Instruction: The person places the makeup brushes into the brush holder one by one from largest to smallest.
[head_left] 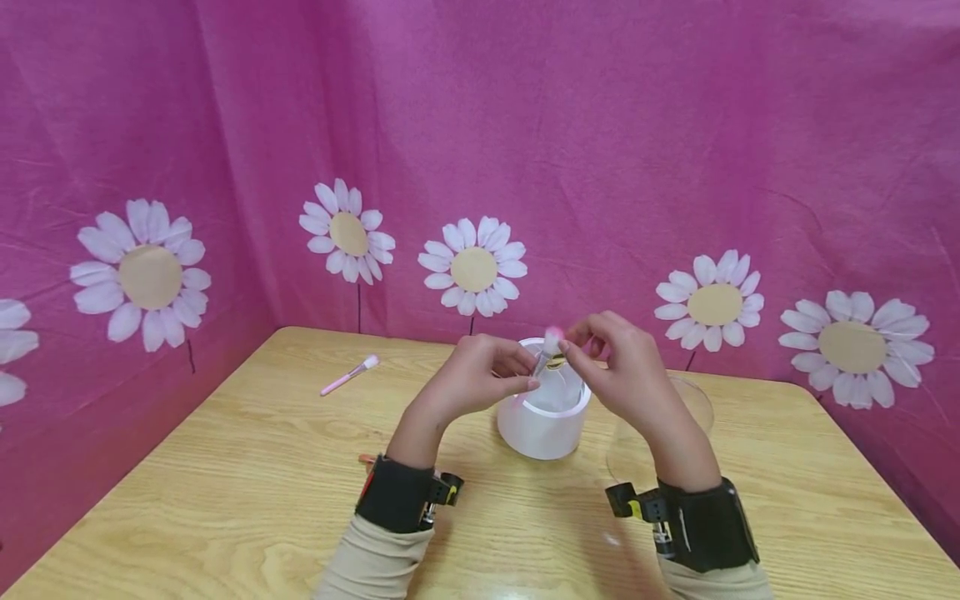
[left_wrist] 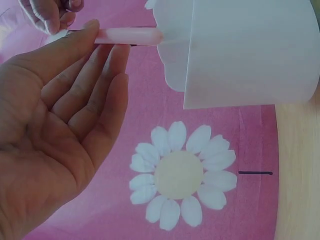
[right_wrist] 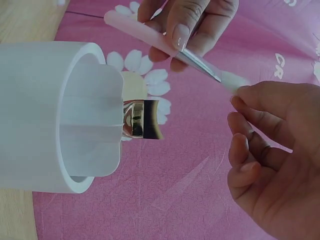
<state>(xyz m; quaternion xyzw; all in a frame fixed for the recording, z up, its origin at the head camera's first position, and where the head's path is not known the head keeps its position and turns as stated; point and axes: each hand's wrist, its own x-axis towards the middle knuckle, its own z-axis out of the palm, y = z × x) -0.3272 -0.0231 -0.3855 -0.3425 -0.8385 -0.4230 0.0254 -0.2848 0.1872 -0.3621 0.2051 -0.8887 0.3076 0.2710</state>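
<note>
My left hand [head_left: 472, 375] holds a makeup brush with a pale pink handle [left_wrist: 130, 36] and a silver ferrule [right_wrist: 200, 65], pinched between thumb and fingers. The thumb and forefinger of my right hand [head_left: 626, 362] are at the tip of its whitish bristles [right_wrist: 233, 81], its other fingers loosely curled. Just below both hands a white round holder [head_left: 540, 433] stands on the table. Inside it, a scalloped white insert [right_wrist: 95, 120] shows, and a brush with a gold ferrule and dark bristles [right_wrist: 151, 119] sticks up from it.
Another pink-handled brush [head_left: 348, 375] lies on the wooden table [head_left: 247, 467] at the left. A small orange item [head_left: 367, 458] is partly hidden by the left wrist. Behind the right forearm is a clear round cover [head_left: 697, 400]. A pink daisy-printed cloth [head_left: 585, 167] hangs behind.
</note>
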